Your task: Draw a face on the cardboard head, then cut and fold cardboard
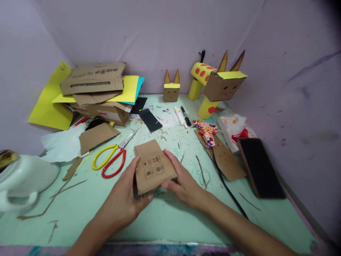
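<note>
A small folded cardboard box (156,167) with printed symbols on its top face is held between my two hands, low over the table. My left hand (130,192) grips its left side, thumb near the bottom edge. On the right side, my right hand (183,181) is closed around the box, fingers along its edge. The box's underside is hidden. Just left of it lie scissors (115,156) with one yellow and one red handle, blades parted. Behind stand a small cardboard animal head (171,93) with pointed ears and a larger yellow spotted animal figure (223,87).
Cardboard boxes (93,80) and coloured paper are piled at the back left. A white mug (32,177) stands at the left edge. On the right lie a phone (261,167), a tissue pack (237,131), and a glue gun (207,133) with its cord. Cardboard scraps litter the table.
</note>
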A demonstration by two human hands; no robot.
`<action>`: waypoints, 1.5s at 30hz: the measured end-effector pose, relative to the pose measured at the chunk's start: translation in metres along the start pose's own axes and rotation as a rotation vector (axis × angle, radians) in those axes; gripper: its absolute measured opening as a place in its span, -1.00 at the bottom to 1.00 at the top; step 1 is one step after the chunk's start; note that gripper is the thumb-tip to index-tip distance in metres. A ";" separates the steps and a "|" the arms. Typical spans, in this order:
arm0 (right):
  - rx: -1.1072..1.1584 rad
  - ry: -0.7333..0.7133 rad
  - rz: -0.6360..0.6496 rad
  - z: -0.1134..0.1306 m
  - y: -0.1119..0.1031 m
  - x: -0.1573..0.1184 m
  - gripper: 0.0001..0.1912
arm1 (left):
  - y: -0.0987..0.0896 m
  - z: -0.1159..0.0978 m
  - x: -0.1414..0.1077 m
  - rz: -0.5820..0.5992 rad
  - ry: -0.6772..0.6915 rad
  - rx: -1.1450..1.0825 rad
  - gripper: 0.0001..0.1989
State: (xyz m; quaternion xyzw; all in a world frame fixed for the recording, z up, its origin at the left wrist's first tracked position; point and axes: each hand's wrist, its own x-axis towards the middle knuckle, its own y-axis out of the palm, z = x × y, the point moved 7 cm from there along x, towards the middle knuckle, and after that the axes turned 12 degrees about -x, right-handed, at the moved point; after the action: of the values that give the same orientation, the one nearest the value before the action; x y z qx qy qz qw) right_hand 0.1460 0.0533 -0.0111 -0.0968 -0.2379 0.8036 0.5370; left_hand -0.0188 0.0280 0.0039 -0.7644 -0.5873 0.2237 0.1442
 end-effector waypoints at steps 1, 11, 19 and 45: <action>-0.015 -0.049 0.008 0.002 0.004 -0.001 0.06 | 0.000 0.002 -0.003 -0.022 0.003 0.010 -0.14; 0.045 -0.092 -0.129 0.002 -0.004 -0.008 0.03 | 0.002 -0.007 0.005 -0.057 0.090 -0.206 -0.07; -0.089 0.021 -0.120 -0.019 -0.012 -0.001 0.00 | 0.013 -0.007 0.038 0.093 0.172 -0.022 -0.06; -0.047 0.096 -0.016 -0.018 -0.018 0.005 0.05 | 0.003 0.000 0.042 0.311 0.048 -0.089 0.05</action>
State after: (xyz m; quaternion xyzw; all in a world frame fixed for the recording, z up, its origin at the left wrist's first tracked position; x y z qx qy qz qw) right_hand 0.1658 0.0685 -0.0179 -0.1458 -0.2316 0.7879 0.5516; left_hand -0.0075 0.0680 -0.0044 -0.8568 -0.4675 0.1989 0.0876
